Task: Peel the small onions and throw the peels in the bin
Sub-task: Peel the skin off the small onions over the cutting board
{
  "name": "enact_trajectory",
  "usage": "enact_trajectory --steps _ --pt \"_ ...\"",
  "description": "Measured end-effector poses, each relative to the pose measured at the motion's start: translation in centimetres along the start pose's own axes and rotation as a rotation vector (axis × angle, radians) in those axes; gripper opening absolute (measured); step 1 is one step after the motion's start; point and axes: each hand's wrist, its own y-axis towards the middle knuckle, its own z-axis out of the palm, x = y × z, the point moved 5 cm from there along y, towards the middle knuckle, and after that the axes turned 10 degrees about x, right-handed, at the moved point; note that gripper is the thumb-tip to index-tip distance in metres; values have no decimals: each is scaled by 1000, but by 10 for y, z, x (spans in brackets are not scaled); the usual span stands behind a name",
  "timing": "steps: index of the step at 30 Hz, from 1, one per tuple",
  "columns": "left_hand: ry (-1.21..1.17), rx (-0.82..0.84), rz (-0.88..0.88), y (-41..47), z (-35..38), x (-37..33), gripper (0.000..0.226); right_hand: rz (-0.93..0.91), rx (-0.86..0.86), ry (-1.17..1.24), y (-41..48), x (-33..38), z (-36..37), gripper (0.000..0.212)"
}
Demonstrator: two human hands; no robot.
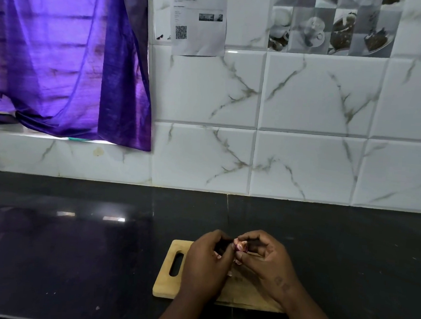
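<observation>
A small pink-purple onion (240,246) is held between both my hands just above a wooden chopping board (168,284). My left hand (207,263) curls its fingers round the onion's left side. My right hand (266,259) pinches it from the right with thumb and fingertips. Bits of pale peel (237,262) show under my fingers. No bin is in view, and my hands hide most of the board's surface.
The board lies on a dark, glossy countertop (73,249) with its handle slot to the left. A white marble-tiled wall (305,141) stands behind. A purple curtain (69,62) hangs at the upper left, and a printed sheet (199,19) is stuck on the tiles.
</observation>
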Motion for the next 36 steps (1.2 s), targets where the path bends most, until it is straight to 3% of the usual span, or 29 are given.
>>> enact_trajectory --steps 3,9,16,21,36 --pt "6 -18 -16 0 -1 0 3 11 0 0 -1 2 -1 33" --pt "-30 27 -63 -3 0 2 20 7 6 10 -3 5 -3 32" --pt "-55 -5 -87 -3 -3 4 17 -14 19 -8 -3 9 -1 27" --pt "57 -21 -39 -5 -2 -5 18 -30 15 -38 -3 7 0 24" --pt "157 -31 -44 -5 -1 -9 7 -69 -10 23 -1 8 -3 31"
